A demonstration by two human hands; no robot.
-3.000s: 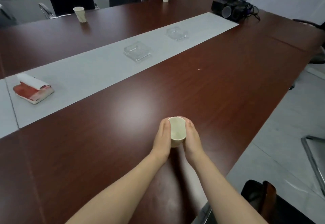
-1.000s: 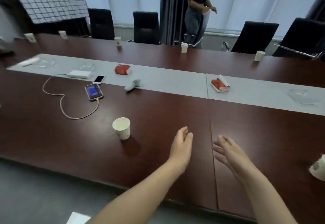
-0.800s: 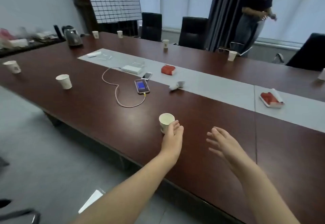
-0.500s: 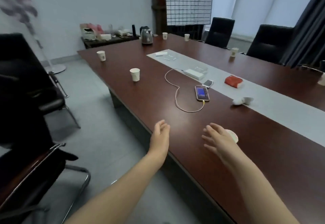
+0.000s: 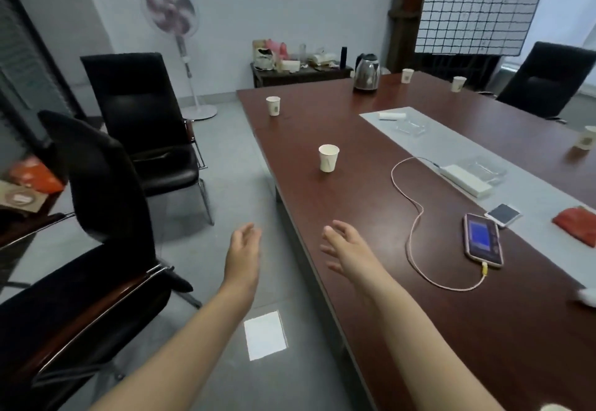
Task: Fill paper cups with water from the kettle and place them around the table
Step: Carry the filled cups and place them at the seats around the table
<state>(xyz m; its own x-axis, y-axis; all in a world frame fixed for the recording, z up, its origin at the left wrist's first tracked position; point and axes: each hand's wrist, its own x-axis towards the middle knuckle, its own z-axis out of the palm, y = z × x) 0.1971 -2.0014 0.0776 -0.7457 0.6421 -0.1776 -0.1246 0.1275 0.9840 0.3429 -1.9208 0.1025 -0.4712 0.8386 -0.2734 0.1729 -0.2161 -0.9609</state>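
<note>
Along the near edge of the bench (image 5: 500,330), the left hand (image 5: 243,251) and right hand (image 5: 348,251) hang empty with fingers loose, the right over the wood and the left over the floor. Judging by the task, the step is to reach the kettle (image 5: 366,72), which stands at the far end, well apart from both hands. It would be best to walk between the bench and the chairs (image 5: 138,114), steer clear of the cable (image 5: 421,212) and the nearest cup (image 5: 329,158), then take the kettle by its handle. Counted: one bench, three chairs, one fan (image 5: 172,12), one kettle, five cups plainly standing, two phones (image 5: 483,239), one cable.
</note>
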